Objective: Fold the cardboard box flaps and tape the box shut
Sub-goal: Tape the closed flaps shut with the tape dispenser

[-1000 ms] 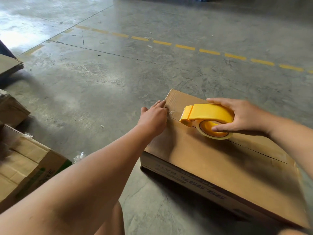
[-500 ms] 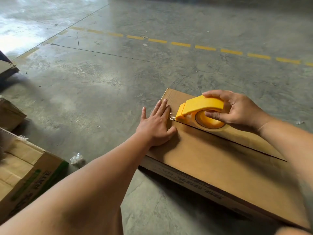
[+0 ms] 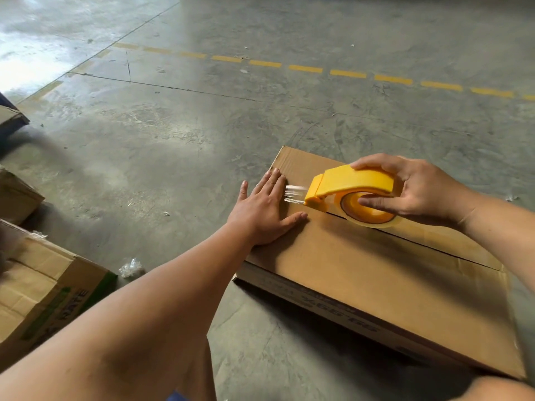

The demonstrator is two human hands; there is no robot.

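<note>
A flat brown cardboard box lies on the concrete floor with its top flaps folded down and a seam running along its length. My left hand lies flat, fingers spread, on the box's far left end, pressing down the start of the tape. My right hand grips a yellow tape dispenser over the seam, just right of my left hand. A short stretch of clear tape runs from under my left fingers to the dispenser's mouth.
Other cardboard boxes stand at the left: a printed one near me and two more behind it. A crumpled bit of clear plastic lies on the floor between them and my box. A dashed yellow line crosses the floor beyond.
My left hand has gone from curled over the box's end to lying flat on it. The dispenser has pulled back to the right, drawing out a short length of tape.
</note>
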